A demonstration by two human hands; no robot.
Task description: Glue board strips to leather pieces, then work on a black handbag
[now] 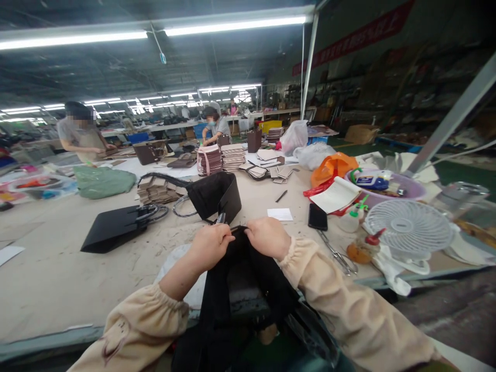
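My left hand (211,244) is closed at the left end of the upper edge of a black bag (267,271), which hangs at the table's front edge. A shiny metallic tip (221,218) shows just above this fist; I cannot tell what tool it belongs to, or whether the hand grips it. Across from it, my right hand (268,237) pinches the same edge between thumb and fingers. The bag's lower part is dark and partly hidden. Just beyond my hands, a second black bag (227,194) stands open, and another black bag (112,227) lies flat to the left.
Stacks of cut pieces (232,156) stand farther back. On the right are a phone (318,217), scissors (341,256), a small bottle (349,221), a white fan (408,227) and a purple basin (414,191). Two people work across the table; a metal post (453,116) slants at right.
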